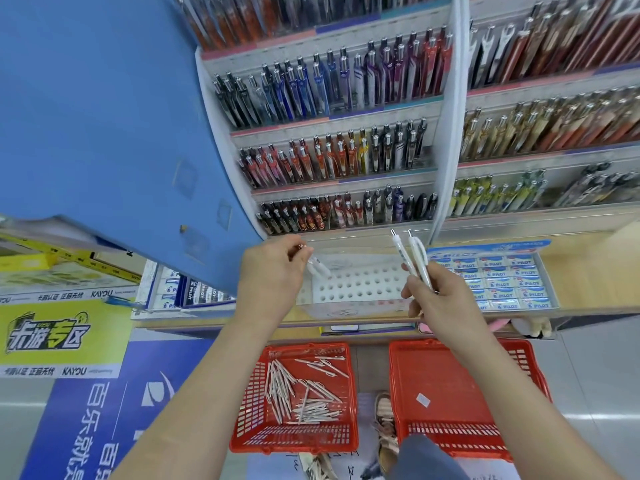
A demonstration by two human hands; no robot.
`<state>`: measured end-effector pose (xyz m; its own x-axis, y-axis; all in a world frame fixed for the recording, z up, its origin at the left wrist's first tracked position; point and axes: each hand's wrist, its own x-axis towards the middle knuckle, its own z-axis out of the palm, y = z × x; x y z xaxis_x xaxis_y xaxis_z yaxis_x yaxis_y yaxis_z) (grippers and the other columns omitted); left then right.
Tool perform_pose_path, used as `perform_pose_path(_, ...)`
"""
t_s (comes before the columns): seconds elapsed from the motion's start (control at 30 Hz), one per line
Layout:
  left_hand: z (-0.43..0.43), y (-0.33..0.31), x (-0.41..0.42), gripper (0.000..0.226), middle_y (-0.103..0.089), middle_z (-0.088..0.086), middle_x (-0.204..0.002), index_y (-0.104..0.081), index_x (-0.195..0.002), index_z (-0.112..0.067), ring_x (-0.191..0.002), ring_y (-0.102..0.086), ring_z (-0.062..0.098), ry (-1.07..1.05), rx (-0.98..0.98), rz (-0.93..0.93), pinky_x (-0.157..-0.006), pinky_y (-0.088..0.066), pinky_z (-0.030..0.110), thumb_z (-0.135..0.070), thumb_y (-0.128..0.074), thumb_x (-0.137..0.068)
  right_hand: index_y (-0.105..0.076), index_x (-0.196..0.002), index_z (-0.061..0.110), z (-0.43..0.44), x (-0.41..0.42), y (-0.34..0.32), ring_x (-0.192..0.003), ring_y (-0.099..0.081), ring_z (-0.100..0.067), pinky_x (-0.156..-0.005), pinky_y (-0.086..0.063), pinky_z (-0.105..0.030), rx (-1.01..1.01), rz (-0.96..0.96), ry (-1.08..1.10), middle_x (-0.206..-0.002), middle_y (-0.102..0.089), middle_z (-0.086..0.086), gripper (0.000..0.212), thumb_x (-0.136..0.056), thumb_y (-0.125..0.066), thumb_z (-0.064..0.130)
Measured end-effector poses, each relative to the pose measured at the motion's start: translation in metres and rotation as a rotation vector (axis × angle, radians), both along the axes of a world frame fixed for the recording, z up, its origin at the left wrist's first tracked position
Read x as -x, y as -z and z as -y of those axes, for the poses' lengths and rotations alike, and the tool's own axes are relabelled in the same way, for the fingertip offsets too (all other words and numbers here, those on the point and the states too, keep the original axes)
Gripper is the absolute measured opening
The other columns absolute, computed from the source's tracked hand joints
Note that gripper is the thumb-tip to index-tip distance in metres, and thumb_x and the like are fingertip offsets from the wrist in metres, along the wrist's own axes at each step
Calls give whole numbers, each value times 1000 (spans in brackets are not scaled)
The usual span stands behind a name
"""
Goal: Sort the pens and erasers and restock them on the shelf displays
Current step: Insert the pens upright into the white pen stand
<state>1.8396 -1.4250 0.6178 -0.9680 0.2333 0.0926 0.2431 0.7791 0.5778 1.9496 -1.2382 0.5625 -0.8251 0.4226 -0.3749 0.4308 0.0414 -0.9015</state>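
Note:
My left hand grips a white pen and holds its tip over the back left corner of a white holder with rows of round holes on the shelf. My right hand holds two white pens upright beside the holder's right side. Several more white pens lie loose in the left red basket on the floor. To the right of the holder stands a display box of blue-and-white erasers.
A second red basket with only a small tag sits at the right on the floor. Tiers of pens fill the racks above the shelf. A blue panel juts out at left, with more eraser boxes under it.

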Motion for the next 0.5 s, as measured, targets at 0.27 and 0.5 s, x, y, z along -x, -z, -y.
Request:
perform_pose_path(0.27,-4,19,6,13,-69,1,-78,-73,-87,-14,-76,-62,20,87,156,-20,-72,-49,34,-24,-66,-85,-59,-93,8,0,-2,8,-53,-55,-23,-43,-39,-20,39,-30,4,-79,-68,-3,9,-95,-51,9)
perform_pose_path(0.5,-12,30,12,21,-62,1,-91,-72,-100,-16,-85,-60,22,91,252,0,-73,-47,33,-31,-63,-88,-63,-101,13,3,-2,11,-50,-52,-17,-43,-38,-16,135,-50,6,-78,-68,-5,12,-93,-55,7)
